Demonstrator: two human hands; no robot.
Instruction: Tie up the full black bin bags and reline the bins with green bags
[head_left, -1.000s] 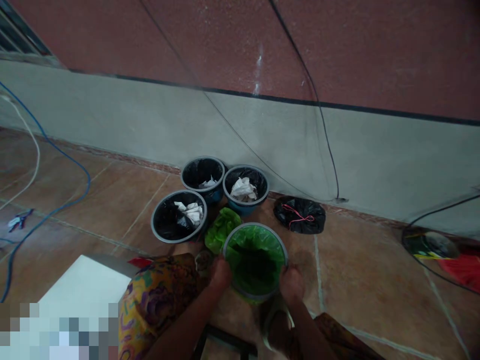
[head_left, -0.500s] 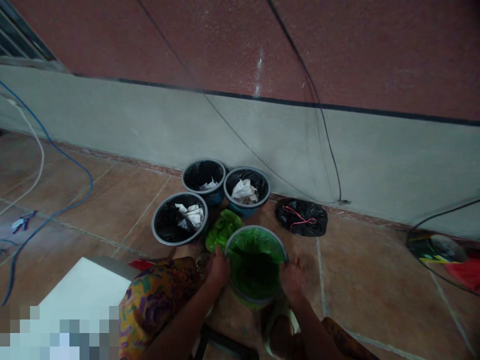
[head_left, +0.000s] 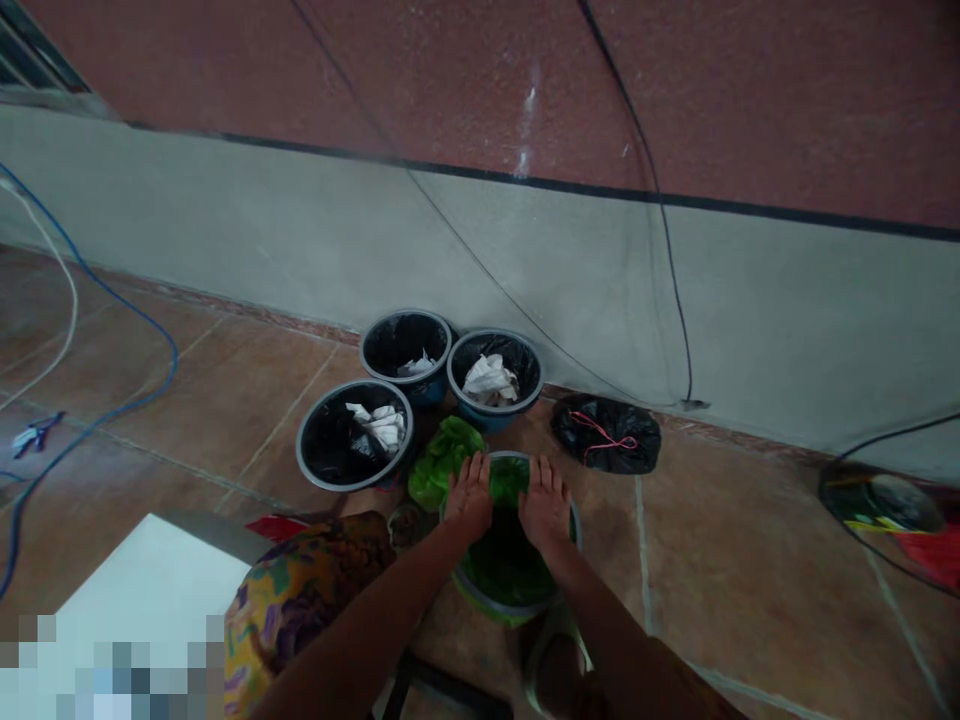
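Observation:
A bin lined with a green plastic bag stands on the floor in front of me, between my legs. Across its far left rim lies my left hand, palm down with fingers stretched out. My right hand rests likewise on the far right part of the rim, fingers extended over the liner. Neither hand is gripping anything. Beside my left hand, a crumpled green plastic bag sits on the tiles. The bin's inside is dark, and my hands and forearms cover part of its rim.
Three black-lined bins with white paper scraps stand ahead near the wall. To their right lies a black plastic bundle tied with pink string. Blue hose and pliers-like tool are left, a white box nearer, a black cable right.
Both hands have moved from gripping the bin's left and right sides to its far rim, closer together, fingers now stretched out. The view has shifted slightly.

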